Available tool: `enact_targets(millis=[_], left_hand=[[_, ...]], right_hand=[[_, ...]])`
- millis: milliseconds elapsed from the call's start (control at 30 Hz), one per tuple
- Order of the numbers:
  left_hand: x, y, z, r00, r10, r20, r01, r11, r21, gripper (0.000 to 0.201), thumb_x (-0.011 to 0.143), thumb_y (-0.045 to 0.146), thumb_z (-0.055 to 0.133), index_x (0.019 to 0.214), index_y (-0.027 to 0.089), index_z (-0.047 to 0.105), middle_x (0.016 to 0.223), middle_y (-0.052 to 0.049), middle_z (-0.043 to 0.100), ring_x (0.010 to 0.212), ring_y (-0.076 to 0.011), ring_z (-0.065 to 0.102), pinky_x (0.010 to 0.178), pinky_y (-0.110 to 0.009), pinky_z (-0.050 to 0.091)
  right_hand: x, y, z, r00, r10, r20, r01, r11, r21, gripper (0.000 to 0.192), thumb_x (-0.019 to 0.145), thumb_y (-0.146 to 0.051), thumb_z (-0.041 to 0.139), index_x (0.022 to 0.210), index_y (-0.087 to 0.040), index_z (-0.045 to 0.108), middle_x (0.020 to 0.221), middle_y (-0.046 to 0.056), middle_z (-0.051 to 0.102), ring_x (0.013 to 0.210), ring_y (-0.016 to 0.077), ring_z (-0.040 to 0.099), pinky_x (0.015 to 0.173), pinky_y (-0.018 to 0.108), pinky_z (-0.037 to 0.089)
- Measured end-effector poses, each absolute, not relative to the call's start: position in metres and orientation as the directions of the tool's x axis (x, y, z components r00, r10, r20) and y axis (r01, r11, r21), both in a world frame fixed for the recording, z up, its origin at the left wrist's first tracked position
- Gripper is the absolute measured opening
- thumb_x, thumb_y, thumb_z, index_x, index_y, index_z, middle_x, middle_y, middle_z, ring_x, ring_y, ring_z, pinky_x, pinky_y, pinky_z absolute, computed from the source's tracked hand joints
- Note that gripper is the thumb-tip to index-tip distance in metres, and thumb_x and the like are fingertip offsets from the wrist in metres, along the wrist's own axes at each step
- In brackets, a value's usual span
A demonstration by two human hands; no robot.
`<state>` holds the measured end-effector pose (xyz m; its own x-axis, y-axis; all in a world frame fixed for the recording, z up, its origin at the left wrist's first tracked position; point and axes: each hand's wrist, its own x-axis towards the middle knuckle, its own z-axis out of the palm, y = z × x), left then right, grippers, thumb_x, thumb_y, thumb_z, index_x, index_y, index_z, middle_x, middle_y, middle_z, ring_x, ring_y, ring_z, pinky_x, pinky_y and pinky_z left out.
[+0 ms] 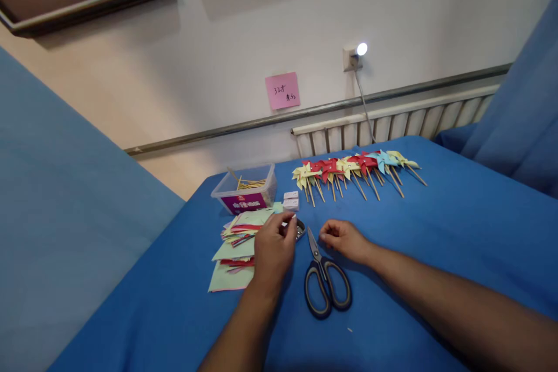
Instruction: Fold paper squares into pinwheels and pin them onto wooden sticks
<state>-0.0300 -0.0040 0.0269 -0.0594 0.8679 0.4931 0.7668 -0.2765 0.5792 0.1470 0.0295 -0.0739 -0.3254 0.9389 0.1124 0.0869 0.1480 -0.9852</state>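
Observation:
My left hand [275, 244] hovers by a small dark tray [300, 229] of shiny bits, its thumb and fingers closed in a pinch. A tiny pale spot shows at those fingertips, too small to name. My right hand [344, 238] is closed just right of the scissors' tip, fingers curled; whatever they may hold is hidden. Between and below the hands lie closed scissors [321, 267] with dark handles, blades pointing away. Stacks of coloured paper sheets [233, 251], green, yellow and red, lie left of my left hand and are partly covered by it.
A clear plastic box [218, 190] of thin wooden sticks [251, 184] stands at the back left. Beside it are small white boxes [290, 201]. Several paper pinwheels [349, 168] on sticks line the back of the blue-covered table [436, 232]. A radiator [392, 123] is behind.

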Motion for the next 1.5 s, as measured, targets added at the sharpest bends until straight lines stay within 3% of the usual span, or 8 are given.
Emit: enact_targets(millis=[233, 333, 533, 800, 1000, 1267, 1367, 1500], left_hand=[[-0.080, 0.022, 0.068, -0.235, 0.855, 0.462, 0.786, -0.113, 0.608, 0.025, 0.080, 0.039, 0.059, 0.088, 0.020, 0.072, 0.073, -0.002, 0.071, 0.065, -0.0174, 0.063, 0.061, -0.027, 0.046], [-0.095, 0.017, 0.059, -0.215, 0.897, 0.386, 0.866, -0.008, 0.500, 0.028, 0.079, 0.041, 0.060, 0.093, 0.020, 0.071, 0.083, -0.004, 0.073, 0.073, -0.0203, 0.066, 0.068, -0.030, 0.048], [-0.106, 0.005, 0.021, -0.126, 0.940, 0.317, 0.976, 0.061, 0.207, 0.046, 0.081, 0.043, 0.059, 0.118, 0.016, 0.064, 0.125, -0.013, 0.065, 0.115, -0.0289, 0.058, 0.097, -0.038, 0.042], [-0.103, 0.020, 0.035, -0.228, 0.958, 0.173, 0.972, 0.212, 0.105, 0.057, 0.080, 0.063, 0.050, 0.110, 0.018, 0.066, 0.106, -0.014, 0.071, 0.098, -0.0310, 0.064, 0.079, -0.037, 0.046], [-0.104, 0.029, 0.037, -0.132, 0.975, 0.180, 0.988, 0.145, -0.062, 0.049, 0.077, 0.063, 0.052, 0.089, 0.019, 0.070, 0.095, -0.015, 0.072, 0.091, -0.0316, 0.065, 0.076, -0.037, 0.044], [-0.104, 0.027, 0.022, -0.101, 0.946, 0.308, 0.995, 0.089, 0.052, 0.031, 0.083, 0.046, 0.051, 0.079, 0.021, 0.069, 0.089, -0.012, 0.070, 0.087, -0.0283, 0.064, 0.074, -0.035, 0.044], [-0.105, 0.025, 0.019, -0.151, 0.938, 0.311, 0.981, 0.104, 0.164, 0.028, 0.085, 0.041, 0.049, 0.084, 0.022, 0.070, 0.092, -0.009, 0.071, 0.087, -0.0256, 0.064, 0.075, -0.034, 0.044], [-0.103, 0.025, 0.018, -0.160, 0.936, 0.313, 0.978, 0.108, 0.179, 0.036, 0.082, 0.049, 0.054, 0.097, 0.020, 0.068, 0.101, -0.010, 0.070, 0.091, -0.0264, 0.063, 0.076, -0.034, 0.044]], right_hand=[[0.148, 0.031, -0.072, -0.340, 0.936, 0.094, 0.072, 0.125, -0.990, 0.009, 0.075, -0.026, 0.057, 0.070, -0.018, 0.057, 0.060, -0.003, 0.057, 0.055, 0.0108, 0.050, 0.056, 0.023, 0.040], [0.147, 0.031, -0.073, -0.338, 0.937, 0.093, 0.077, 0.126, -0.989, 0.009, 0.076, -0.024, 0.057, 0.070, -0.019, 0.057, 0.060, -0.004, 0.056, 0.055, 0.0104, 0.050, 0.056, 0.023, 0.040], [0.147, 0.031, -0.076, -0.330, 0.938, 0.104, 0.119, 0.151, -0.981, 0.006, 0.076, -0.022, 0.058, 0.072, -0.018, 0.060, 0.062, -0.003, 0.058, 0.059, 0.0108, 0.051, 0.058, 0.023, 0.041], [0.148, 0.030, -0.075, -0.346, 0.932, 0.107, 0.128, 0.160, -0.979, 0.007, 0.076, -0.023, 0.057, 0.072, -0.018, 0.059, 0.063, -0.003, 0.057, 0.059, 0.0111, 0.050, 0.058, 0.023, 0.041], [0.148, 0.029, -0.075, -0.346, 0.931, 0.115, 0.125, 0.167, -0.978, 0.008, 0.076, -0.023, 0.057, 0.072, -0.018, 0.060, 0.064, -0.002, 0.059, 0.060, 0.0115, 0.051, 0.059, 0.024, 0.041], [0.148, 0.031, -0.081, -0.344, 0.932, 0.117, 0.155, 0.179, -0.971, 0.007, 0.078, -0.022, 0.058, 0.074, -0.018, 0.061, 0.066, -0.002, 0.059, 0.061, 0.0116, 0.052, 0.059, 0.023, 0.043], [0.149, 0.031, -0.081, -0.348, 0.930, 0.117, 0.167, 0.185, -0.969, 0.006, 0.078, -0.022, 0.058, 0.074, -0.018, 0.061, 0.067, -0.001, 0.060, 0.062, 0.0115, 0.052, 0.059, 0.023, 0.043], [0.149, 0.030, -0.080, -0.355, 0.927, 0.122, 0.173, 0.194, -0.966, 0.008, 0.079, -0.023, 0.057, 0.075, -0.018, 0.061, 0.067, -0.002, 0.059, 0.061, 0.0111, 0.051, 0.059, 0.023, 0.042]])
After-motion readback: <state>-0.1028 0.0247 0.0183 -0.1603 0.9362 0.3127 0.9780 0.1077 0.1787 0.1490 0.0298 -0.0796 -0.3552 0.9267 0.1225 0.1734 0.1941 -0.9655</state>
